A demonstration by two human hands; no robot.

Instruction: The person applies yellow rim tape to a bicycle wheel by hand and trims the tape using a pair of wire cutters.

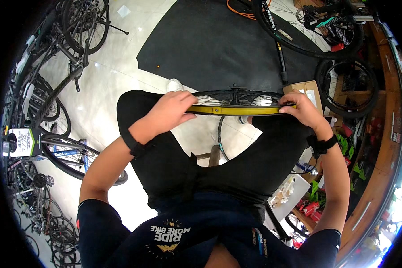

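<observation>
A spoked bicycle wheel (235, 97) rests across my knees, seen nearly edge-on with its hub pointing away from me. Yellow rim tape (241, 110) lines the near side of its rim, with a round hole in it left of the middle. My left hand (174, 109) grips the rim's left side, fingers over the top and thumb below. My right hand (296, 107) holds the rim's right side, its thumb on the yellow tape. The fingertips of both hands are partly hidden behind the rim. A loose black tyre (221, 137) shows below the wheel, between my legs.
Parked bicycles (83, 26) line the left side. A black mat (201, 43) covers the floor ahead. At the right stand a larger wheel with a tyre (310, 53), a cardboard box (315, 87) and a wooden shelf (378, 181). A spray can (307, 168) lies near my right forearm.
</observation>
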